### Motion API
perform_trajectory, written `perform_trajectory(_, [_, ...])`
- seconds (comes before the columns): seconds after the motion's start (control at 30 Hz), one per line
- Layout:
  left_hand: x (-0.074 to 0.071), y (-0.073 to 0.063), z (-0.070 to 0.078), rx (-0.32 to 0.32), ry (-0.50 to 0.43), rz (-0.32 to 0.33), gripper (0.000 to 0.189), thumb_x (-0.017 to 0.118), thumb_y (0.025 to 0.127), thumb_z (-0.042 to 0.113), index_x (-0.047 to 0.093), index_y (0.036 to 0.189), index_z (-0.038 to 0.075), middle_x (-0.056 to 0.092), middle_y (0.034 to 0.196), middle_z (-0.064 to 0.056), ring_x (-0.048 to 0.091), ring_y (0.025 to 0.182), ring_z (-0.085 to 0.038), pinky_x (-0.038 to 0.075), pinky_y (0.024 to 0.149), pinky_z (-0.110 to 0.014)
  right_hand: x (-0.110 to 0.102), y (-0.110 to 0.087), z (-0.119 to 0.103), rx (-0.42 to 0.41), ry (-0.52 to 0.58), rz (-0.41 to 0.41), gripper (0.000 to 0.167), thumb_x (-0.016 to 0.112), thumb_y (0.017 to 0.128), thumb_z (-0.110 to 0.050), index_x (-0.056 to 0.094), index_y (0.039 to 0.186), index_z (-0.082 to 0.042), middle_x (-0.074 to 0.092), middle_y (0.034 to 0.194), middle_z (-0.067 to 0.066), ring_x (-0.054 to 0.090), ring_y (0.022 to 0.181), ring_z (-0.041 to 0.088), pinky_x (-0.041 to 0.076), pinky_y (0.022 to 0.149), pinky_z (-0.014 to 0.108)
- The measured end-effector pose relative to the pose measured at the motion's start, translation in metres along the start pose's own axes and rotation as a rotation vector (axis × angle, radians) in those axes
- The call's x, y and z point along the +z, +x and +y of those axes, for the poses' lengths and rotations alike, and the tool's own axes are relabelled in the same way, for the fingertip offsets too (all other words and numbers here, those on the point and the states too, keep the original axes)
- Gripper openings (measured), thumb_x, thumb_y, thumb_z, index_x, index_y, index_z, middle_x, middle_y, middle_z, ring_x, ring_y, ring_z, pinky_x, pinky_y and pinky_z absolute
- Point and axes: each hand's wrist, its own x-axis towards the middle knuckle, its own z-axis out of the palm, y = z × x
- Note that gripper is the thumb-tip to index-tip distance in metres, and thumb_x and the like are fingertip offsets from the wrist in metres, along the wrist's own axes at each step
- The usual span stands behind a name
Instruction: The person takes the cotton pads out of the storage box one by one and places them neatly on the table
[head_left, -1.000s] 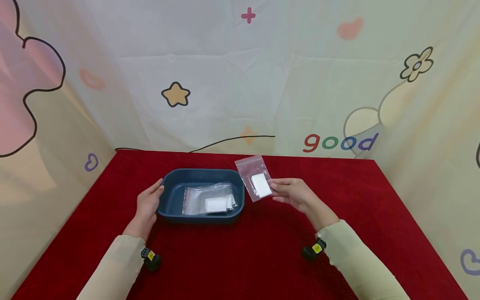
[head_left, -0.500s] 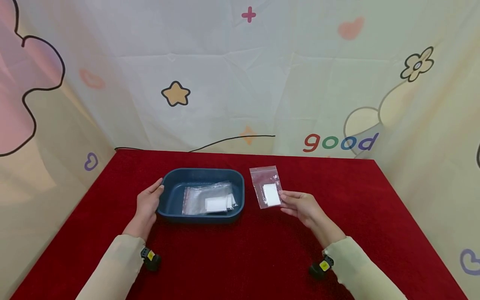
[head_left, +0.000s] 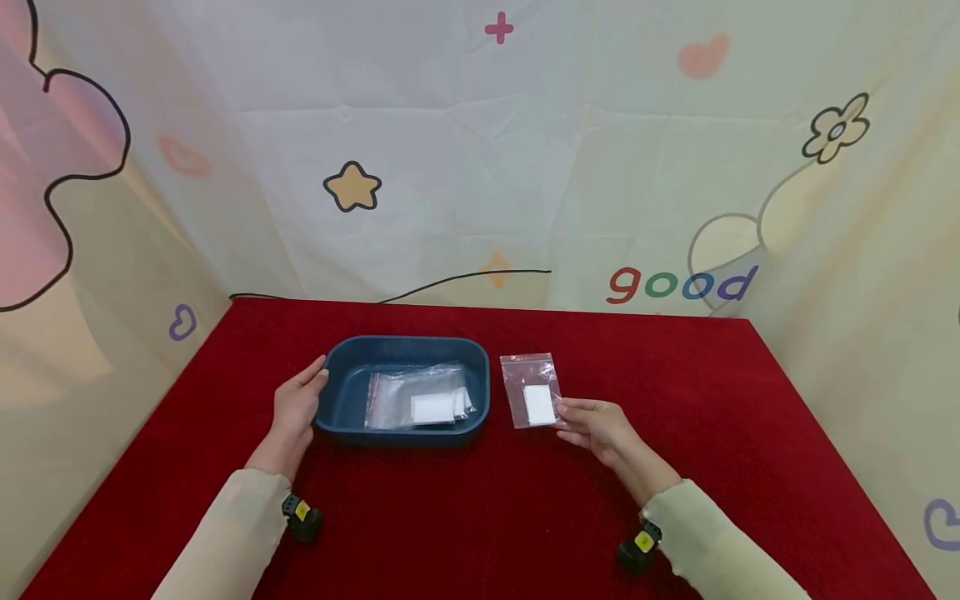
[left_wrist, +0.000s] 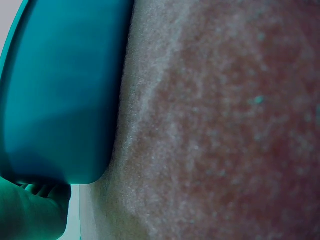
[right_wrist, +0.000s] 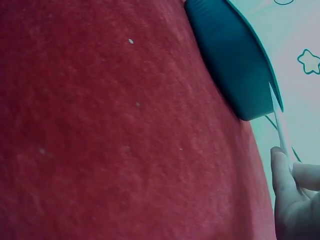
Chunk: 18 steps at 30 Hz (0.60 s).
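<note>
My right hand point(head_left: 600, 423) pinches a small clear zip-lock bag point(head_left: 516, 390) with a white card point(head_left: 538, 404) inside, by its lower right edge. The bag is to the right of a dark blue plastic tub point(head_left: 401, 435), and in the right wrist view it appears edge-on between thumb and fingers, raised off the cloth. My left hand point(head_left: 294, 410) holds the tub's left end, with the thumb near the rim; in the left wrist view the fingers curl at the tub's end wall point(left_wrist: 60, 100). Several similar zip-lock bags point(head_left: 408, 400) with white cards lie overlapped in the tub.
A red cloth point(head_left: 450, 517) covers the table. Behind it hangs a pale printed curtain point(head_left: 450, 167) that also closes in both sides. Each wrist wears a strapped black camera, such as the right one point(head_left: 637, 546).
My right hand has carried the zip-lock bag away from the tub's right rim, rightward at first, then down toward the cloth. My left hand and the tub have stayed in place.
</note>
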Motion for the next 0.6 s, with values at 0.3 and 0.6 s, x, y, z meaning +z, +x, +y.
perform_trajectory(0.3, [-0.001,0.001,0.0,0.0,0.006,-0.001,0.05,0.044,0.11,0.02,0.035,0.159,0.015,0.025,0.171,-0.01,0.017,0.161,-0.03,0.02,0.132,-0.048,0.001,0.003,0.007,0.035,0.02,0.044,0.044,0.054,0.101,0.005,0.046,0.142,0.018,0.072,0.077,-0.008,0.071,0.071,0.003,0.063,0.067,0.021])
perform_trajectory(0.6, [-0.002,0.0,0.0,0.006,0.002,-0.003,0.05,0.045,0.11,0.021,0.035,0.159,0.014,0.025,0.171,-0.01,0.017,0.161,-0.029,0.021,0.132,-0.047,0.004,0.004,0.012,0.047,0.014,0.056,0.045,0.051,0.101,0.006,0.043,0.142,0.021,0.07,0.076,-0.008,0.07,0.071,0.003,0.062,0.066,0.021])
